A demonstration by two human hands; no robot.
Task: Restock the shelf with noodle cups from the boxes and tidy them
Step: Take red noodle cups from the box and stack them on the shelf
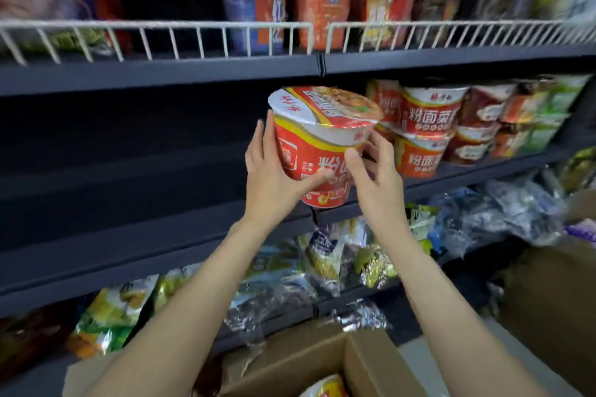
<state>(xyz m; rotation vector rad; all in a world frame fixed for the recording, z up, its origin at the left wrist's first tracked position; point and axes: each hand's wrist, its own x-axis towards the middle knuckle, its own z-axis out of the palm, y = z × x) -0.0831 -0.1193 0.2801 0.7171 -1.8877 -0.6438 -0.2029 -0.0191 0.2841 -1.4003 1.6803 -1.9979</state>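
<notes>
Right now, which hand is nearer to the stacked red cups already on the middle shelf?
Right. The right hand grips the held noodle cup on the side facing the stacked red cups; the left hand holds its far side.

Head view, close, faces forward at shelf (161, 74) (slightly downward), single camera.

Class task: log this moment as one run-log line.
step: shelving | held: red noodle cup, tilted | left hand: grips cup | right hand: grips cup | target: middle shelf | box: open below
</notes>
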